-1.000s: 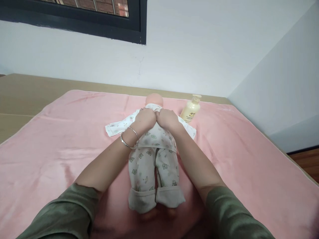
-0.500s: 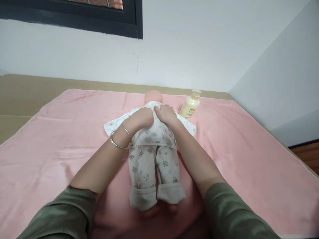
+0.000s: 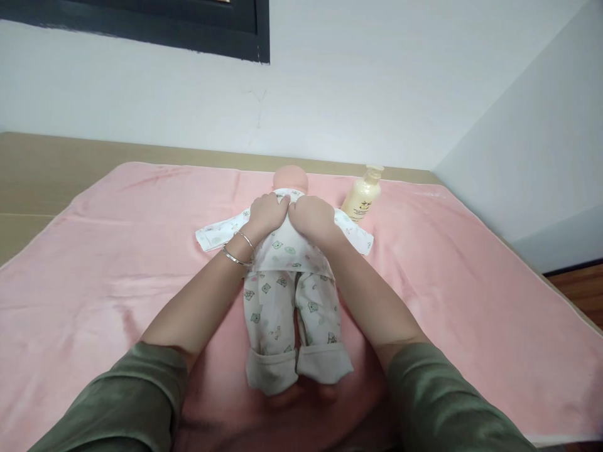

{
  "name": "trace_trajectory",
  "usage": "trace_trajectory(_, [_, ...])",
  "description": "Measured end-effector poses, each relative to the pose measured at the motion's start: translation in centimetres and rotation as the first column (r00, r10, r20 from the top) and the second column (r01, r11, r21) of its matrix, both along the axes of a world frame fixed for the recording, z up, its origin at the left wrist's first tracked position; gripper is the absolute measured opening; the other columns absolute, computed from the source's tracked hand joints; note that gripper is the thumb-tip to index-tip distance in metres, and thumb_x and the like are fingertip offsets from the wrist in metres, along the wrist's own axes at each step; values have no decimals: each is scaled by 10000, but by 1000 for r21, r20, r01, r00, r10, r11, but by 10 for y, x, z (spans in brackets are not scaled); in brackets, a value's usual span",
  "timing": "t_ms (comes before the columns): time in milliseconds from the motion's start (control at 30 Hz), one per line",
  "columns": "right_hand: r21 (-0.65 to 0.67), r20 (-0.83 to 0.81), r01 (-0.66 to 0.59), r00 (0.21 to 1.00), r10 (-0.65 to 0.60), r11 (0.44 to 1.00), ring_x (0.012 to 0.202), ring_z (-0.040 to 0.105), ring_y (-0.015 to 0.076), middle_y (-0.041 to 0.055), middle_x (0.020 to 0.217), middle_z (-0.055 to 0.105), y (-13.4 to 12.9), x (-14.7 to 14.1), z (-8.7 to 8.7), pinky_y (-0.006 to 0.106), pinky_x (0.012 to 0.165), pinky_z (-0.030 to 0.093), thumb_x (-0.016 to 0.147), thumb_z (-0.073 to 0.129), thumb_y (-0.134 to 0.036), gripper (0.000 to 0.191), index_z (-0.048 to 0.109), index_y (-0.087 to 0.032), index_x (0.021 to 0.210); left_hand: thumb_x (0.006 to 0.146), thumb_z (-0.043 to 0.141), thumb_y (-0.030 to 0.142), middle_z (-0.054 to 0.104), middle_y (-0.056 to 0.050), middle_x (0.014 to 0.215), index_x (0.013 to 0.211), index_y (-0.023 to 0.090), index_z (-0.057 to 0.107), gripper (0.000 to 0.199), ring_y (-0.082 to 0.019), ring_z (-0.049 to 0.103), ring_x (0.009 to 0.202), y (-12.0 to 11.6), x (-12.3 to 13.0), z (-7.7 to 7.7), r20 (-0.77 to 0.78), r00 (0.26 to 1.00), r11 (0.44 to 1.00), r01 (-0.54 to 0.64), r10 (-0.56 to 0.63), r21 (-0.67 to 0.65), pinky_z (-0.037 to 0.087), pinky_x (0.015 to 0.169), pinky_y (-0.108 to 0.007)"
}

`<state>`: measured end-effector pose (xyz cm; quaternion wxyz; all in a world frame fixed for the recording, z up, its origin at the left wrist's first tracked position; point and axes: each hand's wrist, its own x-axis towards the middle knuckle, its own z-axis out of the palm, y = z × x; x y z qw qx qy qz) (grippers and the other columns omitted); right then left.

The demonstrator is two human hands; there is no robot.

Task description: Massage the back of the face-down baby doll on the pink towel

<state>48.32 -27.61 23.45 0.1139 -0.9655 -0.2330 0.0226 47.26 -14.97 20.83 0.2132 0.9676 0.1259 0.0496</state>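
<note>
Left hand (image 3: 267,212) moved headward, right hand (image 3: 311,216) beside it, doll (image 3: 292,251) beneath fingers (image 3: 264,199)

No text can be read: the cream pump bottle (image 3: 358,199) bears a small dark emblem (image 3: 365,204) with fine lines of print (image 3: 360,211) beneath it, but the letters are too small to make out

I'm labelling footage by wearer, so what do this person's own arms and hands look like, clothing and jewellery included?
Dark green sleeves, the left sleeve and right sleeve, both bunched in folds and ending on the forearms. The left hand and right hand are ungloved. Two silver-coloured bangles show on the left side, none on the right.
</note>
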Motion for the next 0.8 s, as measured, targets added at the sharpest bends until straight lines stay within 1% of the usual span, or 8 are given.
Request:
trace_trajectory(100, [74, 34, 56, 998, -58, 996, 1276, 613, 356, 253, 1308, 696, 0, 19, -12, 443, 1093, 433, 1048, 335, -398, 544, 699, -38, 1232, 1044, 232, 460, 700, -232, 1307, 1272, 73, 675, 631, -369, 650, 1235, -4, 3, -10, 66, 996, 998, -63, 61, 25, 480, 1061, -460])
trace_trajectory(167, [125, 84, 84, 992, -95, 989, 1304, 593, 355, 255, 1367, 667, 1, 26, -21, 447, 1128, 400, 1038, 342, -436, 584, 656, -19, 1299, 1051, 230, 439, 709, -221, 1287, 1250, 89, 683, 606, -355, 659, 1212, -5, 4, -14, 99, 993, 997, -72, 69, 33, 479, 1054, -453])
trace_trajectory(300, [187, 143, 108, 980, -135, 976, 1240, 628, 339, 223, 1279, 718, 2, 25, -34, 437, 1124, 387, 1012, 372, -410, 518, 691, -61, 1223, 1058, 234, 404, 721, -217, 1242, 1202, 99, 689, 567, -348, 661, 1180, -7, 4, -20, 165, 983, 994, -95, 85, 54, 468, 1039, -457])
trace_trajectory(467, [212, 178, 110, 973, -149, 971, 1210, 637, 332, 201, 1250, 734, 0, 18, -35, 426, 1110, 386, 998, 383, -389, 471, 697, -94, 1188, 1058, 252, 395, 735, -199, 1202, 1166, 124, 694, 531, -331, 661, 1154, -7, 3, -27, 210, 974, 994, -99, 86, 52, 464, 1021, -440])
trace_trajectory(667, [229, 201, 90, 970, -137, 969, 1135, 653, 323, 173, 1181, 753, -2, 19, -40, 417, 1073, 402, 986, 385, -364, 408, 695, -134, 1121, 1053, 268, 389, 734, -204, 1202, 1176, 106, 695, 527, -337, 661, 1154, -5, 4, -29, 222, 971, 994, -98, 85, 49, 463, 1025, -447])
trace_trajectory(800, [239, 209, 92, 967, -144, 967, 1155, 649, 324, 174, 1204, 750, -2, 21, -42, 419, 1078, 395, 978, 399, -350, 403, 684, -126, 1154, 1050, 283, 389, 739, -199, 1196, 1165, 105, 703, 520, -327, 666, 1160, -5, 4, -29, 223, 971, 995, -94, 82, 42, 463, 1034, -431])
